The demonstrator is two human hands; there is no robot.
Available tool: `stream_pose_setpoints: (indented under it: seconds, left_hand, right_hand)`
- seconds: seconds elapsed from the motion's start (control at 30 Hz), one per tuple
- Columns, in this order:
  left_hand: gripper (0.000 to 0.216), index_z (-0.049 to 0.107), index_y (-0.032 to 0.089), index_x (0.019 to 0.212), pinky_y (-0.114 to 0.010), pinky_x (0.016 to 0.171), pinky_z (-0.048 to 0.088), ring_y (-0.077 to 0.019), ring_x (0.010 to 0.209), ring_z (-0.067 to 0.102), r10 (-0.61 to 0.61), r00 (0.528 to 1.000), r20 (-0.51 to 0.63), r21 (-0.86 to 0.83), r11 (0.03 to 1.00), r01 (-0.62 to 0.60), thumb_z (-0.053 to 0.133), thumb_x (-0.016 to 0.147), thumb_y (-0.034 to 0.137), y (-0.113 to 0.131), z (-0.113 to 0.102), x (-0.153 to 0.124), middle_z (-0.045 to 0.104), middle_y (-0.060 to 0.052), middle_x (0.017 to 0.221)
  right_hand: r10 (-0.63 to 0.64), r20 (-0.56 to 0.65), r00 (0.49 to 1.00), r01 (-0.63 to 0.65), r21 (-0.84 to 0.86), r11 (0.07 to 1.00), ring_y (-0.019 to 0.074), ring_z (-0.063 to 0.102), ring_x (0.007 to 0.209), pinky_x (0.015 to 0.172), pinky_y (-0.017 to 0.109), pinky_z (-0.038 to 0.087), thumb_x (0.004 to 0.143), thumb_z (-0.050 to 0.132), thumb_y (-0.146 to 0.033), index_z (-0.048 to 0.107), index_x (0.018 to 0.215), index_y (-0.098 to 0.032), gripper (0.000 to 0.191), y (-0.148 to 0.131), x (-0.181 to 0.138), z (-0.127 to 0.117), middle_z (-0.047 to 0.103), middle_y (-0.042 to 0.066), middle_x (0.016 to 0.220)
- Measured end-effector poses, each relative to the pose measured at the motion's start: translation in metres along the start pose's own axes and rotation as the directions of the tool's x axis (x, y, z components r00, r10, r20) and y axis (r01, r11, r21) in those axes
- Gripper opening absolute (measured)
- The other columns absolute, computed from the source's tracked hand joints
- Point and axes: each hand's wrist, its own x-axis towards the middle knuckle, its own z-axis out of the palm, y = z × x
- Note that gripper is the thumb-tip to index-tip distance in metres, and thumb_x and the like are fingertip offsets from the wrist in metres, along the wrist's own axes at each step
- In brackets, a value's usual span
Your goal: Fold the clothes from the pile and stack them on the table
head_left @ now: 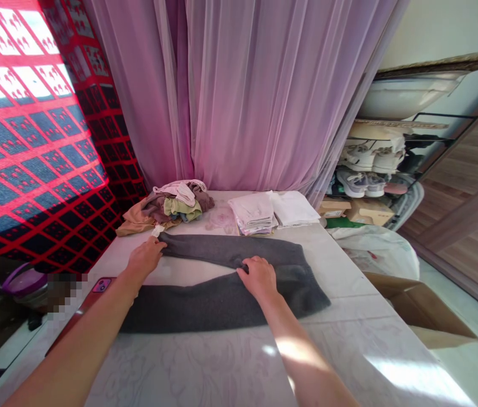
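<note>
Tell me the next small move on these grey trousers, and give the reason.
Probably draw the far leg toward you onto the near leg. The grey trousers lie with legs splayed apart; the left hand sits at the far leg's cuff, and the right hand rests where the legs meet.

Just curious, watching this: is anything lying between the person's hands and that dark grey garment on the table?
Nothing visible. The left hand touches one end of the dark grey fabric trousers, and the right hand rests on their middle.

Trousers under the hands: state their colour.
The trousers are plain dark grey; the head view shows them best.
</note>
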Motion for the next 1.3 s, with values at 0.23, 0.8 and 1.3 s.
stream_pose_setpoints:
  seconds: [0.23, 0.8, 1.3]
  left_hand:
    - [0.029, 0.063, 0.022, 0.100, -0.036, 0.078, 0.047, -0.0251, 0.099, 0.062, 0.075, 0.993, 0.086, 0.040, 0.996, -0.079, 0.037, 0.090, 0.017, -0.001, -0.001, 0.005, 0.059, -0.010, 0.109]
    - [0.028, 0.058, 0.021, 0.101, -0.034, 0.074, 0.047, -0.0262, 0.097, 0.063, -0.047, 0.996, -0.078, 0.100, 0.994, 0.054, 0.032, 0.091, 0.022, -0.011, -0.002, -0.029, 0.058, -0.012, 0.112]
    - [0.040, 0.061, 0.019, 0.118, -0.035, 0.099, 0.041, -0.0244, 0.115, 0.057, 0.171, 0.985, 0.011, -0.097, 0.981, -0.169, 0.038, 0.093, 0.038, 0.051, -0.017, -0.003, 0.064, -0.010, 0.124]
  right_hand:
    - [0.078, 0.108, 0.991, -0.089, 0.100, 0.991, 0.0186, 0.060, 0.095, 0.077, 0.029, 0.039, 0.082, 0.065, -0.030, 0.068, 0.094, -0.026, 0.013, 0.005, 0.009, 0.002, 0.067, 0.002, 0.100]
    - [-0.227, -0.063, 0.972, 0.233, 0.115, 0.966, 0.0191, 0.057, 0.098, 0.090, 0.033, 0.034, 0.084, 0.060, -0.020, 0.070, 0.098, -0.027, 0.019, 0.020, -0.014, 0.009, 0.066, 0.003, 0.097]
    - [-0.126, 0.006, 0.992, 0.126, 0.044, 0.991, 0.0156, 0.063, 0.086, 0.075, 0.025, 0.041, 0.093, 0.045, -0.030, 0.073, 0.091, -0.026, 0.029, 0.017, 0.021, -0.017, 0.069, 0.002, 0.094]
